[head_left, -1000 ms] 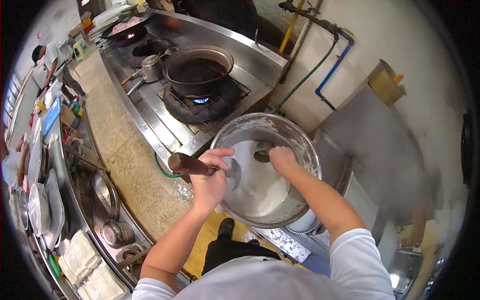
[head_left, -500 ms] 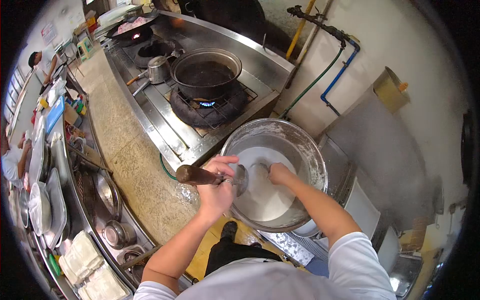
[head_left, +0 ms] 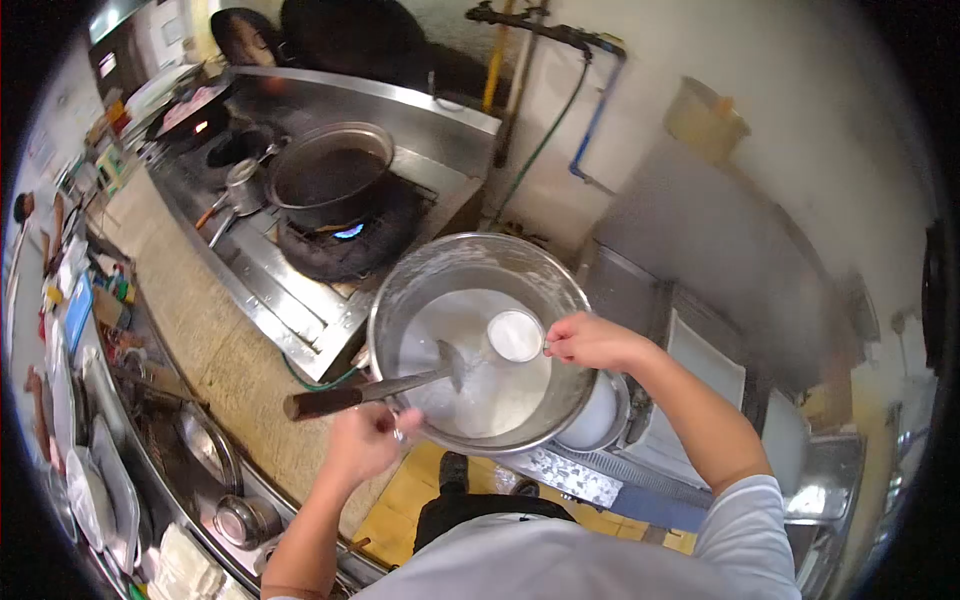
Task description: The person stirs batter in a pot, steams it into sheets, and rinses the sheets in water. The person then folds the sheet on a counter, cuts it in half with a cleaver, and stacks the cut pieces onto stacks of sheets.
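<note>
A large metal pot (head_left: 574, 415) holds white liquid (head_left: 470, 395). Over the liquid, my right hand (head_left: 595, 341) grips the handle of a small round cup (head_left: 516, 335) filled with white. A wooden-handled ladle (head_left: 325, 402) leans across the pot's left rim, its metal head partly in the liquid. My left hand (head_left: 365, 440) is just below the ladle's handle, at the rim's lower left. Its fingers are curled and slightly blurred, and whether they touch the handle or rim is unclear.
A dark wide pot (head_left: 330, 175) sits over a lit blue flame on the steel stove (head_left: 270, 280). Behind it stand a small saucepan (head_left: 243, 185) and a wok (head_left: 190, 115). Metal bowls and trays line the left counter (head_left: 165, 440). A person's arm shows at the far left.
My right hand has lifted the cup out of the liquid, now filled. My left hand has come off the ladle's shaft and lowered; the ladle now leans on the rim. The view has shifted.
</note>
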Demonstrator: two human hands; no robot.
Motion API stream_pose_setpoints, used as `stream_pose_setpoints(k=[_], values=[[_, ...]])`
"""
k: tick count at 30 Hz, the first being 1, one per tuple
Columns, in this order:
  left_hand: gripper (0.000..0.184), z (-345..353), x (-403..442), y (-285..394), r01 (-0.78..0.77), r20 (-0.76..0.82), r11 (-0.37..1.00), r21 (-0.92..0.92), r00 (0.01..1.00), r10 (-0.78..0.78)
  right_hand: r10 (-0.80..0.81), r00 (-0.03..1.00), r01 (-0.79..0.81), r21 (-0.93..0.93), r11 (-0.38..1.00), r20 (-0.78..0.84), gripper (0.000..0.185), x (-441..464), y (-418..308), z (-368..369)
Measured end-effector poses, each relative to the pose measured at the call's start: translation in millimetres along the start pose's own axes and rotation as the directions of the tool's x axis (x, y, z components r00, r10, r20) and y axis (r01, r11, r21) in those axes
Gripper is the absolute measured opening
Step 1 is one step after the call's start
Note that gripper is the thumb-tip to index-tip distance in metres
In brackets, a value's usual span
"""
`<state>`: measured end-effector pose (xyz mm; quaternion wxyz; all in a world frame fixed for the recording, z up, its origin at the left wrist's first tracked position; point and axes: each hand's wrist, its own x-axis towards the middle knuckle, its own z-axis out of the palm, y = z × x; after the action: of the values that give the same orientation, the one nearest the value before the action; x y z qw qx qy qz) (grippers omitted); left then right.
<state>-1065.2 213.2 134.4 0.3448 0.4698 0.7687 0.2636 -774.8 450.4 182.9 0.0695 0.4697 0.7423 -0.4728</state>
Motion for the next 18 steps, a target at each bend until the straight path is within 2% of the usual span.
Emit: stream_pose_setpoints(k=[2,5,8,12,15,18], values=[[0.039,18.4,-17.4,0.8,-0.090,0.227,0.995,-0.048,0.969,0.099,-0.009,1.000,0.011,0.060,0.998,-0.030,0.015,-33.9,4.0,-12.7],[0.034,68.5,-40.0,20.2,-0.130,0.357,0.942,-0.310,0.902,0.242,-0.010,0.997,0.020,0.130,0.991,-0.078,0.015,-76.5,31.1,-27.9],[0.023,119.5,-50.8,48.0,-0.174,0.476,0.909,-0.378,0.806,0.352,0.047,0.989,-0.012,0.241,0.970,-0.140,0.014,-121.5,76.9,-36.8],[0.019,173.6,-62.3,94.4,-0.201,0.572,0.929,-0.310,0.742,0.351,0.181,0.959,-0.090,0.372,0.924,-0.218,0.014,-188.0,142.7,-48.4],[0.019,234.2,-62.4,107.0,-0.109,0.612,0.896,-0.431,0.694,0.379,0.276,0.920,-0.124,0.460,0.879,-0.278,0.018,-227.1,220.0,-50.9],[0.018,292.8,-65.0,135.2,-0.037,0.617,0.869,-0.493,0.690,0.379,0.354,0.876,-0.115,0.571,0.813,-0.327,0.017,-256.3,305.8,-45.5]])
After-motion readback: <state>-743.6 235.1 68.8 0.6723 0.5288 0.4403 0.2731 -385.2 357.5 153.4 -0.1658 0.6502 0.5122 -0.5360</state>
